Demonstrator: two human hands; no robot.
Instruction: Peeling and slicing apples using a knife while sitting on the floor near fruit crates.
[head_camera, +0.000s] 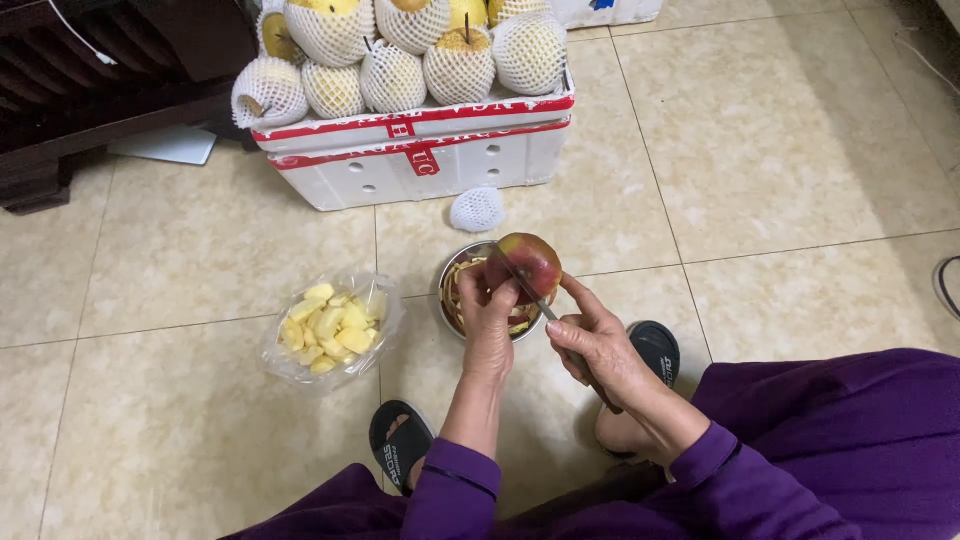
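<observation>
**Apple under the knife, held over the peel bowl**

The left hand (487, 325) cupped a reddish apple (530, 262), fingers wrapped round its near side, and held it just above a metal bowl (452, 275) full of peelings. The right hand (598, 345) was closed on a knife (532, 292), thumb stretched forward, the blade laid against the fruit's lower left flank. By the look of it the apple was firm and solid, but wet, bared flesh would turn slick, so a hold on the remaining skin seemed safest. Beside the bowl sat a clear plastic bag (385, 318) of pale cut fruit pieces (330, 325). Beyond lay a loose foam net (477, 209) and a white foam box (420, 160) topped with net-wrapped pears (458, 65). Black sandals (400, 445) rested on the tiled floor (780, 150).
</observation>
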